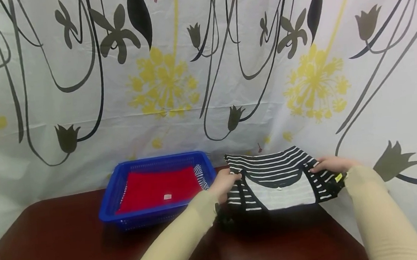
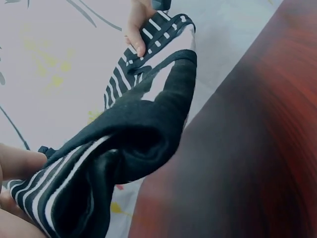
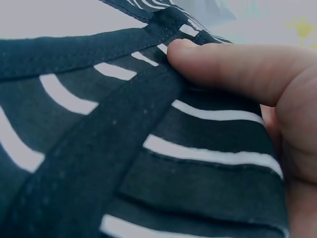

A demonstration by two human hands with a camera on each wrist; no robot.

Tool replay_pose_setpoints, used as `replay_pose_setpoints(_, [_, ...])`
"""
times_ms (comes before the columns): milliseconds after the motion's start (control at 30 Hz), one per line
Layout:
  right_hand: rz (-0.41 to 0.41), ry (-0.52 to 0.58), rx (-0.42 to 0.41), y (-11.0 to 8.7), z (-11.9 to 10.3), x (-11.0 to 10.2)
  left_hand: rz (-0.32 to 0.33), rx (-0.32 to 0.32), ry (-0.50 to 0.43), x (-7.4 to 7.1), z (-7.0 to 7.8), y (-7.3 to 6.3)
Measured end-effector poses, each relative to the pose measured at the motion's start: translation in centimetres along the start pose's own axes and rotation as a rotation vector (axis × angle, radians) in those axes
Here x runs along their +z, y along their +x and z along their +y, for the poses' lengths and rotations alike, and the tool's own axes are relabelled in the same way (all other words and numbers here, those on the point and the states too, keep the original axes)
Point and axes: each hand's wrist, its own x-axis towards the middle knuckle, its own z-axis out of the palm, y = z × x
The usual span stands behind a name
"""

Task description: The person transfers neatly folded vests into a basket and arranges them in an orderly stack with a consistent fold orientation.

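A black-and-white striped shirt point(image 1: 270, 170) is stretched between both hands above the right part of the table, its scooped neckline and a white panel facing the head camera. My left hand point(image 1: 227, 183) pinches the shirt near its left shoulder; in the left wrist view the thumb point(image 2: 25, 161) presses on the striped cloth. On the other side my right hand point(image 1: 330, 164) grips the right shoulder, and the right wrist view shows that thumb point(image 3: 198, 62) lying over a black seam. Loose cloth sags between the hands in the left wrist view.
To the left on the dark red-brown table point(image 1: 48, 240) stands a blue plastic basket point(image 1: 105, 203). A folded red garment point(image 1: 158, 187) with striped edges and a small white label lies inside it. Behind the table hangs a white curtain point(image 1: 110, 101) printed with flowers.
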Motion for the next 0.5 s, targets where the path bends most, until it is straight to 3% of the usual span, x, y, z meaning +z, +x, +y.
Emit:
replay_pose_setpoints(233, [-0.038, 0.130, -0.025, 0.9, -0.6, 0.1, 0.048, -0.023, 0.081, -1.5, 0.7, 0.1])
replay_pose_setpoints(500, [0.037, 0.023, 0.000, 2.4, -1.8, 0.3, 0.049, -0.021, 0.067, -3.2, 1.5, 0.4])
